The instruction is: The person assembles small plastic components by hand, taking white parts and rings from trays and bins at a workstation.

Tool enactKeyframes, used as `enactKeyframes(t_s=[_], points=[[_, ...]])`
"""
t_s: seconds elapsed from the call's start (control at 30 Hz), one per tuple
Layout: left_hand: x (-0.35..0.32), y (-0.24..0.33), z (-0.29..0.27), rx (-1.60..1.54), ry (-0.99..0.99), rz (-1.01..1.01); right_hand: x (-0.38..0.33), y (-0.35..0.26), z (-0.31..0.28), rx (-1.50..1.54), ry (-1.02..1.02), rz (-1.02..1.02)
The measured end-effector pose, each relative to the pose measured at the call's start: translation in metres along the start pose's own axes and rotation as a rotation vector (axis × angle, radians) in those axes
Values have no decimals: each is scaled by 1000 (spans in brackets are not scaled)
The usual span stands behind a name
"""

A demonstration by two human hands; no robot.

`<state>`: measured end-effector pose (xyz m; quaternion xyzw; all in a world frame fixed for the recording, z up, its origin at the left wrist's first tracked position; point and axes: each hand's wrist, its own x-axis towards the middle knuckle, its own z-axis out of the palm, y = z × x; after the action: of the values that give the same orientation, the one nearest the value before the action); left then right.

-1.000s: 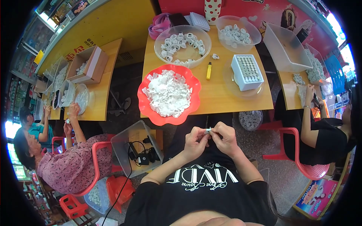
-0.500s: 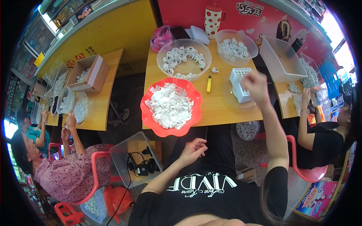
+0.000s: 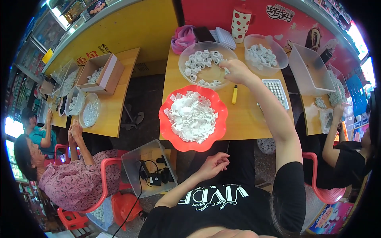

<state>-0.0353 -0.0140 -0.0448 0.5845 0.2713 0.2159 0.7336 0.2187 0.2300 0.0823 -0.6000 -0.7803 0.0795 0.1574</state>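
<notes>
The right hand (image 3: 237, 70) reaches over the rim of the clear bowl of small white ring parts (image 3: 204, 63) near the far edge of the yellow table (image 3: 246, 119), fingers curled down into it, though whether they grip a part I cannot tell. The left hand (image 3: 214, 164) hangs loosely half-closed and empty below the table's near edge, just under the red scalloped plate of white pieces (image 3: 193, 118). A yellow lighter (image 3: 234, 94) lies between plate and white grid tray (image 3: 276, 92); a dotted mug (image 3: 241, 23) stands at the far edge before a red poster (image 3: 301, 23).
</notes>
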Motion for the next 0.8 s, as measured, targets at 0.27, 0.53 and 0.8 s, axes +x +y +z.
enactKeyframes(t_s=[0.27, 0.53, 0.8], points=[[0, -4, -11, -37, -79, -8, 59, 6, 41, -340, -403, 228], [2, -2, -13, -49, -125, 3, 54, -5, 29, -225, -640, 364], [0, -8, -6, -81, -60, 55, 46, -8, 26, -235, -514, 435]])
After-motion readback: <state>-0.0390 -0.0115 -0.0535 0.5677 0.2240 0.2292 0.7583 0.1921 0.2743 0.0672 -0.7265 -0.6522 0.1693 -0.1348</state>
